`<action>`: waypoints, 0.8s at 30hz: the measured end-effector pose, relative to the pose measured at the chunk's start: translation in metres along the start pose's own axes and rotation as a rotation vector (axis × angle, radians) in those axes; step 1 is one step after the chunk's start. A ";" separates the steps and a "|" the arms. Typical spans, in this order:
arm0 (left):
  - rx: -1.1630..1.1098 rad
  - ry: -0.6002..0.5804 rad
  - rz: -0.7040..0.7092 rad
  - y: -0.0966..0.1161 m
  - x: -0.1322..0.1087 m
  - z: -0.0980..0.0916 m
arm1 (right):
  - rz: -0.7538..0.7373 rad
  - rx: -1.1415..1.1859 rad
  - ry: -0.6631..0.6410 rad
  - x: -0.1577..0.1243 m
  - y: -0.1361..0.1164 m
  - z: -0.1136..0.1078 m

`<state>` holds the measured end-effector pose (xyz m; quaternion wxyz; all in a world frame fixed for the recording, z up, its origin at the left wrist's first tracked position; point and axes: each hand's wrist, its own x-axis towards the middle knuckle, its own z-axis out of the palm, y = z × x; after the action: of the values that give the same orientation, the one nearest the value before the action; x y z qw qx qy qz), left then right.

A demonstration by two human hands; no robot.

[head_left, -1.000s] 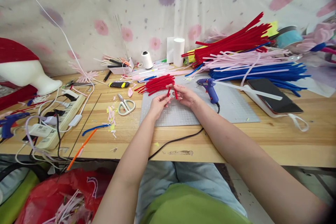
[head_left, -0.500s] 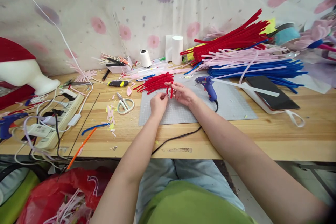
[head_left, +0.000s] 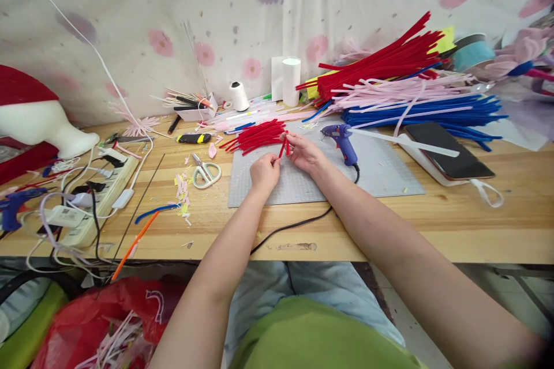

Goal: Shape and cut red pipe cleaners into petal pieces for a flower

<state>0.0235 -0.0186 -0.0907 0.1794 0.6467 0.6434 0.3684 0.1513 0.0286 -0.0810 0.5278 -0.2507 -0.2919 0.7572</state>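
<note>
Between my two hands is a short bent red pipe cleaner (head_left: 283, 146), held over the grey cutting mat (head_left: 246, 187). My left hand (head_left: 265, 173) pinches its lower end. The upper part is in the fingers of my right hand (head_left: 305, 153), where the bend shows near the fingertips. Just behind my hands lies a pile of cut red pipe cleaners (head_left: 259, 137) on the mat's far left corner. A blue hot glue gun (head_left: 344, 143) rests on the mat to the right, with a long glue stick (head_left: 402, 141) in its back.
Scissors (head_left: 206, 174) and a utility knife (head_left: 194, 138) lie left of the mat, near scraps (head_left: 182, 190). Bundles of red (head_left: 376, 69), pink and blue (head_left: 424, 114) pipe cleaners stand back right, behind a phone (head_left: 450, 153). A power strip (head_left: 101, 199) with cables is at left.
The red pipe cleaner has gone from a curved loop to a narrower, straighter, tilted fold. My left hand has shifted slightly right, and my right fingers have drawn in around the upper end.
</note>
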 end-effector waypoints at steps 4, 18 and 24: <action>0.082 -0.023 0.101 0.002 -0.003 0.000 | 0.007 0.055 0.037 0.002 -0.002 -0.003; -0.959 -0.363 -0.363 -0.005 0.007 -0.025 | 0.074 -0.149 -0.153 -0.008 -0.003 0.003; -0.898 -0.315 -0.329 -0.009 0.007 -0.018 | 0.057 -0.223 -0.144 -0.003 0.004 0.001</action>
<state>0.0037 -0.0156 -0.0828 0.5904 0.4437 0.4799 0.4736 0.1485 0.0248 -0.0827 0.4527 -0.2611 -0.4044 0.7506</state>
